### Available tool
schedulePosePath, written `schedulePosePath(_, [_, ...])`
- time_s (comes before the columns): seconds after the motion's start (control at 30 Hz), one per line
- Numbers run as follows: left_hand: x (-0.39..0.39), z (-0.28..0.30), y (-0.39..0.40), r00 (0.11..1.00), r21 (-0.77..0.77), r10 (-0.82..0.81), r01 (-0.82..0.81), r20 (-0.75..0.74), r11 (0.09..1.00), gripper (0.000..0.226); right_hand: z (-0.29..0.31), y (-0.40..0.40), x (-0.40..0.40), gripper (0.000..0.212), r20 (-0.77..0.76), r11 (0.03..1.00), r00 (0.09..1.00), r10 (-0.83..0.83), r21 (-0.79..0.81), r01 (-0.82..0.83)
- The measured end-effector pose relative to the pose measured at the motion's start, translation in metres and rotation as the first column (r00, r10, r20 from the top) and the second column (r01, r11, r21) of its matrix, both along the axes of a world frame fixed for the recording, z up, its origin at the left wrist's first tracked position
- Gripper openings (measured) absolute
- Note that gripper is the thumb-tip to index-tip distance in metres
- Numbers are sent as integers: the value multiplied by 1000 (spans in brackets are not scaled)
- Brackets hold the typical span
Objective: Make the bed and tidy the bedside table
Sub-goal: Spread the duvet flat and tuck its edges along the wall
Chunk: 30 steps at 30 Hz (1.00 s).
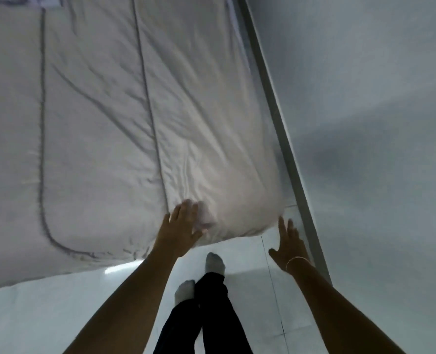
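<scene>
A pale grey quilted duvet (pixel 104 118) with darker piping covers the bed and fills the upper left of the head view. Its near right corner hangs over the bed's foot edge. My left hand (pixel 183 226) lies on the duvet near that corner, fingers spread and fairly straight, pressing the fabric. My right hand (pixel 289 241) is beside the corner's right end, fingers straight and open, fingertips at the duvet's edge; whether they touch it is unclear. The bedside table is out of sight.
A white wall (pixel 365 98) with a grey skirting strip (pixel 288 139) runs close along the bed's right side, leaving a narrow gap. Glossy white floor tiles (pixel 58 315) lie below the bed. My legs in dark trousers and light socks (pixel 214 261) stand at the bed's foot.
</scene>
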<state>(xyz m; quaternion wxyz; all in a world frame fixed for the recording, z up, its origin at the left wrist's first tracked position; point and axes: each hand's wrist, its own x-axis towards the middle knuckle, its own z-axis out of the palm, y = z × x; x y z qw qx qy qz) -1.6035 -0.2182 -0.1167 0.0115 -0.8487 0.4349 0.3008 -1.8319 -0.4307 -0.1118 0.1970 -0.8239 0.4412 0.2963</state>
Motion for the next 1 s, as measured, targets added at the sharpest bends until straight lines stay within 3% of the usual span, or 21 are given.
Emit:
schedulePosePath(0.1, [5,66,-10,999,-101,26,-22,32,995,83,57,10,19,96,101,999,994,33,-42,-29])
schedulePosePath(0.33, [7,198,-38,978,-256,45,9,202,967,61,173,14,67,83,192,983,973,126,-158,-96])
schedulePosePath(0.63, [-9,257,-80,969,-443,180,-88,169,892,46,243,-8,88,66,341,960,920,193,-260,-105])
schedulePosePath(1.0, [2,276,-226,924,-329,304,-219,234,919,48,267,-186,96,63,389,947,880,273,-270,-175])
